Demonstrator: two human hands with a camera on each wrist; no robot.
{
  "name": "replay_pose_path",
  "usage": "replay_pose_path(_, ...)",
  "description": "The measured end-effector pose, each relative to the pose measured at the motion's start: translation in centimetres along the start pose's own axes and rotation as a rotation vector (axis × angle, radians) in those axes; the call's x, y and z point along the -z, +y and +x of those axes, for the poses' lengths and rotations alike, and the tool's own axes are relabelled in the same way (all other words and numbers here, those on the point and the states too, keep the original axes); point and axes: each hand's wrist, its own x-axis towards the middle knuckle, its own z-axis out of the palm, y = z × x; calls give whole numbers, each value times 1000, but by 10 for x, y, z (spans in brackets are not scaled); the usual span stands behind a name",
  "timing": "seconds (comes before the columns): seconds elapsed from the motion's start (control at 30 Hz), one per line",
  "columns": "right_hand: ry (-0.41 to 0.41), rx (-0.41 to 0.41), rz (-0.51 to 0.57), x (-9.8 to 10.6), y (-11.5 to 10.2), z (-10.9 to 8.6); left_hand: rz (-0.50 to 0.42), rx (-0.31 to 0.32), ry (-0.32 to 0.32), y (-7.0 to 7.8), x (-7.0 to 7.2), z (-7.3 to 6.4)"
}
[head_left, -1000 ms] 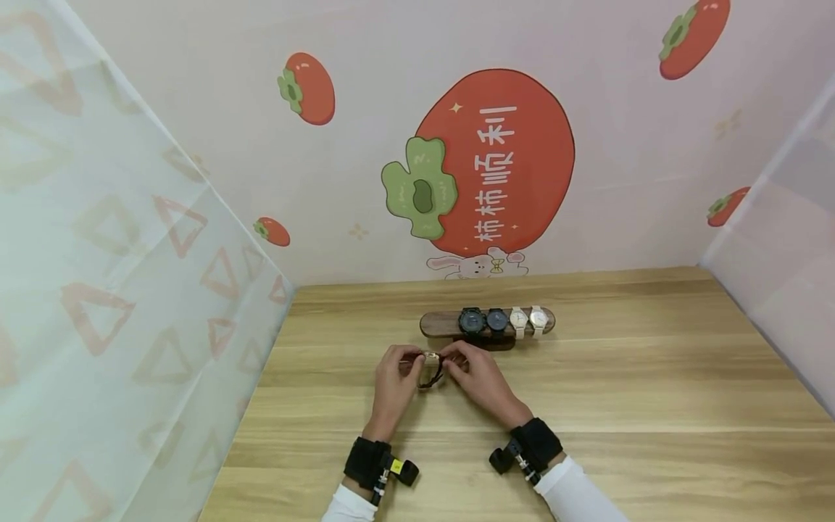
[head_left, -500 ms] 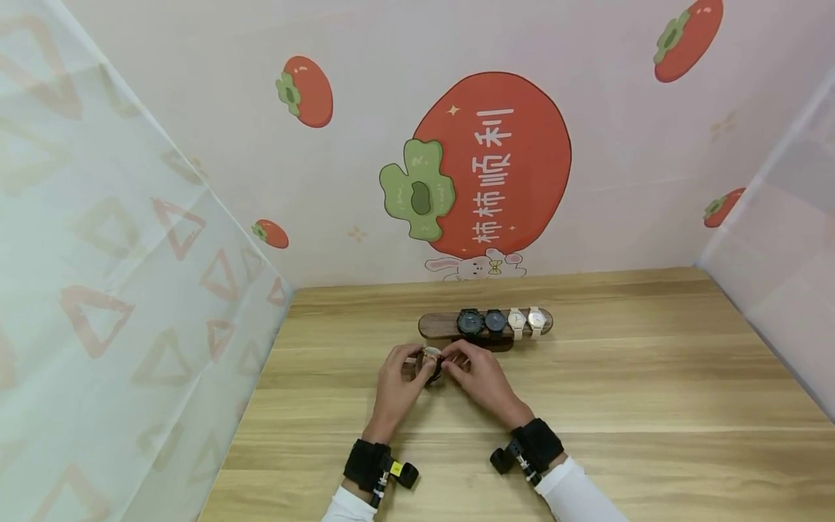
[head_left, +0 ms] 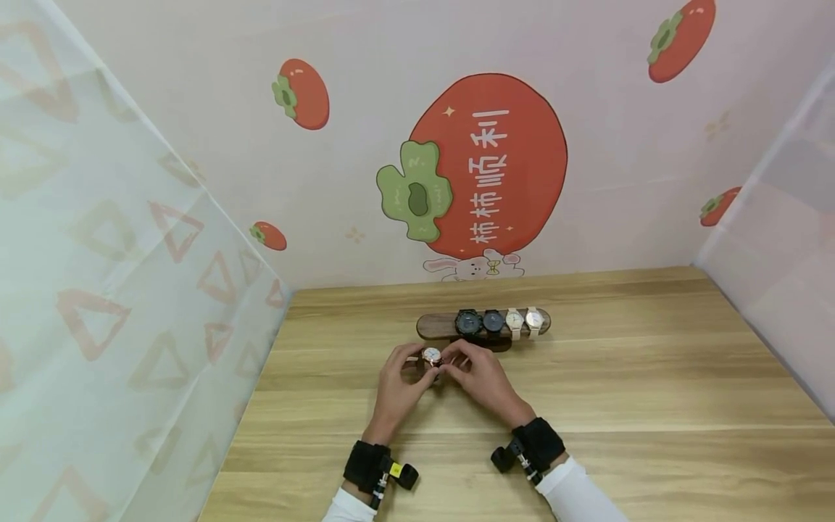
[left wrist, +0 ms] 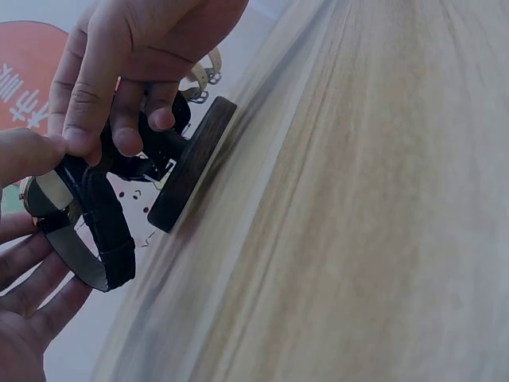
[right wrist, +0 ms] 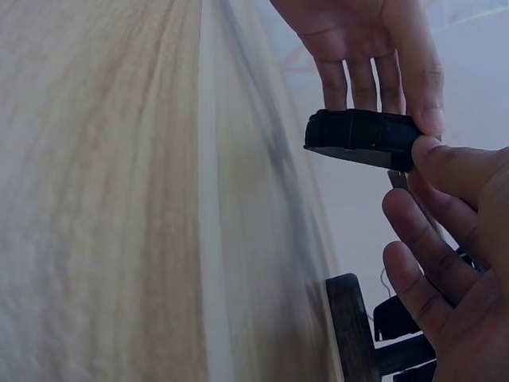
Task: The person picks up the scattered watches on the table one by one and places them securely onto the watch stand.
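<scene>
Both hands hold a wristwatch with a pale dial [head_left: 431, 355] and a dark strap [left wrist: 107, 231], a little in front of a watch stand. My left hand [head_left: 396, 384] grips the watch from the left, thumb in front and fingers behind. From the right, thumb and fingertips of my right hand [head_left: 483, 380] pinch the strap close to the left thumb. The strap [right wrist: 358, 131] curves in a loop below the dial, its underside partly visible in the wrist views. Fingers hide the buckle.
Behind the hands stands a dark wooden watch stand [head_left: 433, 326], with several watches on its right part, among them a black watch [head_left: 467, 322] and a pale watch [head_left: 534, 319]. The wooden table [head_left: 620, 406] meets a printed wall [head_left: 352, 167] at the back.
The watch has turned so that its dial now faces up toward the head camera. The left thumb has slid rightward, closer to the right fingertips. Right hand stays nearly in place.
</scene>
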Motion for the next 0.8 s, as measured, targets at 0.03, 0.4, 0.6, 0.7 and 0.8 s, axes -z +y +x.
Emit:
replay_pose_path(0.03,2,-1,5,0,0,0,-4,-10,-2,0,0,0)
replay_pose_path(0.4,-17,9,-15,3,4,2,-40,-51,-52,0,1,0)
replay_pose_path(0.6,-92,29,1,7,5,2,-77,-80,-82,1,0,0)
replay_pose_path(0.7,-109,42,15,8,3,2,-75,-92,-100,2,1,-1)
replay_pose_path(0.8,-115,51,17,9,3,1,-65,-106,-113,2,1,0)
